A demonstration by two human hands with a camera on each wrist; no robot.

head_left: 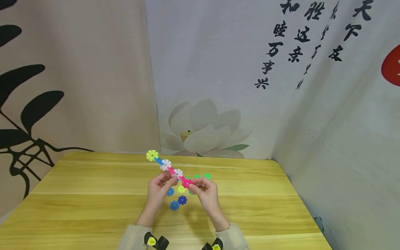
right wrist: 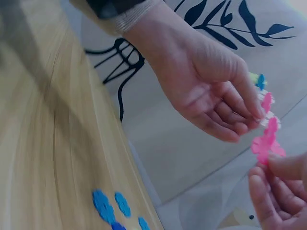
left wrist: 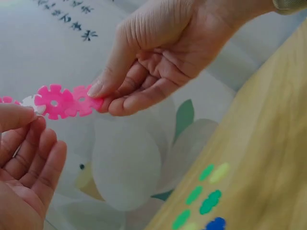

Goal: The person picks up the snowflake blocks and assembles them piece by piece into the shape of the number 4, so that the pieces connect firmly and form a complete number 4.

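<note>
A chain of interlocking plastic snowflake discs (head_left: 165, 165) is held above the table, slanting down to the right. It runs from a yellow disc (head_left: 152, 155) through blue, white and pink to two joined pink discs (left wrist: 53, 102). My left hand (head_left: 159, 189) pinches the white disc (head_left: 177, 173) beside the pink pair, between thumb and fingers. With thumb and fingertips, my right hand (head_left: 206, 194) grips the pink disc (head_left: 187, 183) at the chain's end. In the right wrist view, the two pink discs (right wrist: 268, 146) stand at an angle to each other.
Loose discs lie on the wooden table (head_left: 93, 198) beneath the hands: a light blue disc (head_left: 174, 205), a dark blue disc (head_left: 182, 200), a yellow disc (head_left: 181, 189) and several green discs (left wrist: 194, 195). A printed cloth backdrop (head_left: 212, 69) hangs behind the table.
</note>
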